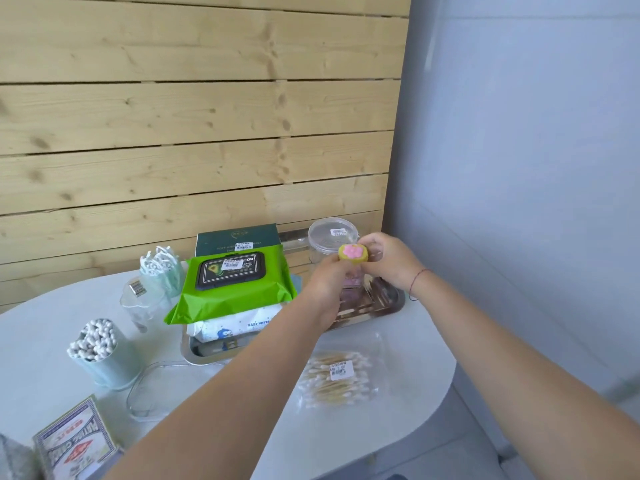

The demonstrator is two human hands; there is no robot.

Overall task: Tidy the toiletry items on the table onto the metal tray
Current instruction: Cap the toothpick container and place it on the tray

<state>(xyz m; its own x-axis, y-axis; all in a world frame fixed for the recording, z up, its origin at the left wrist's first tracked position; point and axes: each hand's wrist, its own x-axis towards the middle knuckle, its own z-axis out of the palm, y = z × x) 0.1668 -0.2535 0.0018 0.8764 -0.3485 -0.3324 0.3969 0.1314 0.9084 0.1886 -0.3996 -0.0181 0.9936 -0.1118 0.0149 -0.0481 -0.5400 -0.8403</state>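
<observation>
Both my hands hold a small yellow-green item with a pink flower top (pixel 354 253) above the right part of the metal tray (pixel 367 315). My left hand (pixel 327 282) grips its left side and my right hand (pixel 388 259) its right side. On the tray's left part lies a white baby wipes pack (pixel 239 323) with a green wipes pack (pixel 235 282) stacked on it and a dark green box (pixel 239 239) behind. A clear lidded jar (pixel 332 233) stands at the tray's back right. A purple-tinted item under my hands is mostly hidden.
On the white table (pixel 398 341) lie a flat bag of cotton swabs (pixel 337 379), a cup of cotton swabs (pixel 100 351), a cup of white picks (pixel 161 268), an empty clear cup (pixel 142 303), a clear lid (pixel 152 389) and a printed box (pixel 74 441). A wooden slat wall stands behind.
</observation>
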